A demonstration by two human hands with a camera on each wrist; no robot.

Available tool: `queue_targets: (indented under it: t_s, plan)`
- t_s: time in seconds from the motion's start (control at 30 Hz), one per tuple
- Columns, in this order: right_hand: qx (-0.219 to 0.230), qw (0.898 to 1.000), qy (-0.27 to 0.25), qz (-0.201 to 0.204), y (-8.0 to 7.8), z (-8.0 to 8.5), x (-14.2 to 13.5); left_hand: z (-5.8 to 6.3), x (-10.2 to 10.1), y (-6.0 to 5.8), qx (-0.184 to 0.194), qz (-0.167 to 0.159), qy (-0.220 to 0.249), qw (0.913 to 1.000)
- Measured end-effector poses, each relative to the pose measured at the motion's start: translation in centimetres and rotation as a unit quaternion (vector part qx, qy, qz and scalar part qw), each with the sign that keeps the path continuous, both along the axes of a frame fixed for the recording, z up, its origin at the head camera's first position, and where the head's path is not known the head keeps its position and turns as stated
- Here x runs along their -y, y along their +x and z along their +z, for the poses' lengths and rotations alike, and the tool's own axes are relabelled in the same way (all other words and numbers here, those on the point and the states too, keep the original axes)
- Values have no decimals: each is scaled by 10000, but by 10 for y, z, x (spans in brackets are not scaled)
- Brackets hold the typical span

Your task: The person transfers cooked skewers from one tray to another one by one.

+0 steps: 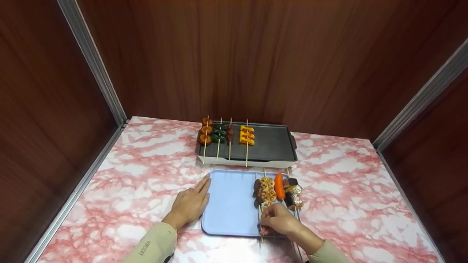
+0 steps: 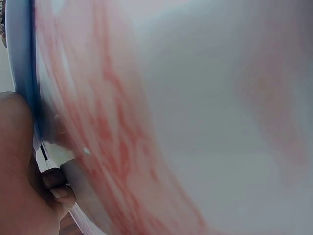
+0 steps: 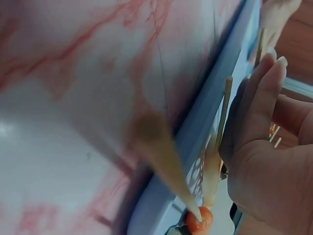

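My left hand (image 1: 190, 204) rests at the left edge of a light blue tray (image 1: 230, 204), fingers straight along its rim. In the left wrist view that hand (image 2: 17, 166) shows beside the tray's side. Over the tray's near right part, my right hand (image 1: 279, 221) pinches the stick of a dark brown meat skewer (image 1: 257, 191). Right beside that lies a lotus root skewer (image 1: 268, 190). Further right on the tray are an orange-red sausage skewer (image 1: 279, 186) and a dark, silvery chunky skewer (image 1: 293, 195). Stick ends jut past the near rim.
Behind the tray stands a dark grill plate (image 1: 270, 146) with a white base. On it lie an orange-brown round-slice skewer (image 1: 206, 130), a dark green skewer (image 1: 219, 133), a dark red meat skewer (image 1: 230, 134) and a yellow skewer (image 1: 247, 136). Brown panels (image 1: 234, 62) enclose the marbled table (image 1: 146, 190).
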State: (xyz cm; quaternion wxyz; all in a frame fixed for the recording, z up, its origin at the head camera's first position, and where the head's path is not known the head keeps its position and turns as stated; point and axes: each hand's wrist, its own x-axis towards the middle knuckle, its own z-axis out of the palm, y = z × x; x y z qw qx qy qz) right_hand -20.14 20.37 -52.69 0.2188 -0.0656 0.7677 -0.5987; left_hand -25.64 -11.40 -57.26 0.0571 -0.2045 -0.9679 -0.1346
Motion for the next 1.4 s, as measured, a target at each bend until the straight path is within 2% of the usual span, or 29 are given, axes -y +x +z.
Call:
queue_targets:
  t_s: [0.1,0.2,0.33,0.4,0.43,0.53,0.7,0.77,0.87,1.0,1.1,1.2,1.3,1.4]
  plan:
    - [-273,9994,222,-2,-1,1,2,0,0,1,-11,1,2,10000]
    - [-755,9950,656,38,-2,1,3,0,-1,1,-34,-7,-5,10000]
    - [-1779,9700,1648,139,-4,2,5,1,0,1,-12,-12,-3,10000]
    - [-2189,9539,2044,171,-5,2,5,1,0,1,15,-7,11,10000]
    - [-2300,9490,2151,168,-6,2,5,1,1,1,14,4,10,10000]
    - [-2310,9500,2095,185,-7,2,6,2,1,1,-37,34,7,10000]
    - [-1791,9681,1728,290,-6,7,6,1,1,1,-60,26,15,10000]
    - [-1461,9764,1547,365,-4,13,2,0,0,2,-28,12,7,10000]
    - [-1303,9780,1582,388,-2,27,-9,0,0,1,-18,18,-11,10000]
    - [-1477,9719,1828,133,0,46,-33,1,-1,1,-49,48,22,10000]
    - [-1580,9694,1868,-196,0,50,-53,0,-1,2,-69,52,59,9999]
    - [-1699,9620,2049,-601,0,43,-71,-1,0,2,-122,29,60,9999]
    - [-1746,9474,2505,-957,0,31,-85,-1,0,2,-162,11,-1,9999]
    - [-1701,9404,2748,-1055,1,19,-95,0,0,1,-135,15,-84,9999]
